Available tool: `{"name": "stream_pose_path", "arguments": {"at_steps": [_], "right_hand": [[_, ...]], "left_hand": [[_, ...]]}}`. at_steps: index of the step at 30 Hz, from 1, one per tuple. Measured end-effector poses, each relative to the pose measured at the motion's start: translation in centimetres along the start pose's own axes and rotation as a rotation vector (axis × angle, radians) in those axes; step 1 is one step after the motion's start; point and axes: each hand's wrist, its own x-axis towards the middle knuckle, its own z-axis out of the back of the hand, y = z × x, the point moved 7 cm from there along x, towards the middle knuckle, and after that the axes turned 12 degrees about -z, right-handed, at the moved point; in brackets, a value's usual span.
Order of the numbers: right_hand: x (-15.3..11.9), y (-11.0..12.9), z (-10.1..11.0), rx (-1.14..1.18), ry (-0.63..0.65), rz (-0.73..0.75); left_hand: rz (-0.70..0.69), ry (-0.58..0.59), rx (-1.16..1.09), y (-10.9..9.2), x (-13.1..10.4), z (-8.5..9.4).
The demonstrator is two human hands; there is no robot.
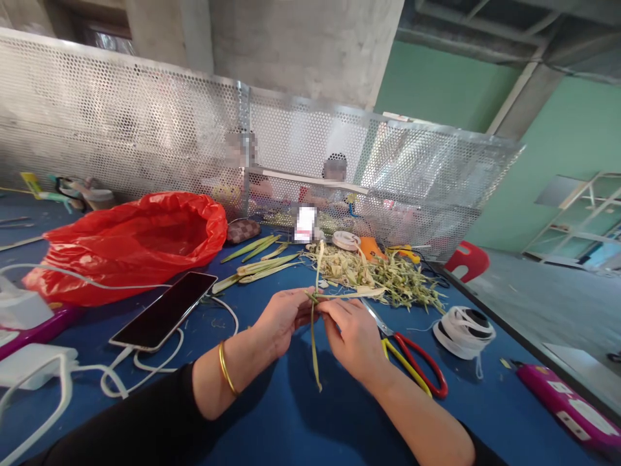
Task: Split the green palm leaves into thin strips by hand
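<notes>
Between my two hands is a small knot of dry leaf strips (314,343), with ends sticking out upward, to the right and downward. My left hand (279,320) pinches the knot from the left side. From the right, my right hand (353,333) closes its fingers on the same strips near the crossing. Just right of that hand lie scissors (420,366) with red and yellow handles, their blades partly hidden by it. Beyond the hands is a heap of shredded dry leaves (402,278), and several longer leaf strips (266,266) lie to its left.
A red plastic bag (121,252) and a charging phone (165,310) with loose white cables are on the left. On the right are a white cord roll (464,331) and a purple power strip (567,404). A perforated metal screen (169,136) borders the blue table; people sit behind it.
</notes>
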Motion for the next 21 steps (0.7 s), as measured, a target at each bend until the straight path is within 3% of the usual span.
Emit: {"name": "stream_pose_path", "arguments": {"at_steps": [10,15,21], "right_hand": [[0.1,-0.5,0.5,0.153,-0.017,-0.094],[0.2,-1.1,0.5,0.174,-0.013,-0.165],[0.0,-0.5,0.1,0.096,0.019,-0.086]], "left_hand": [[-0.017,0.056,-0.005,-0.4,-0.1,-0.7],[-0.022,0.018,-0.053,-0.6,-0.3,-0.8],[-0.09,0.042,0.036,-1.1,-0.4,-0.9]]}}
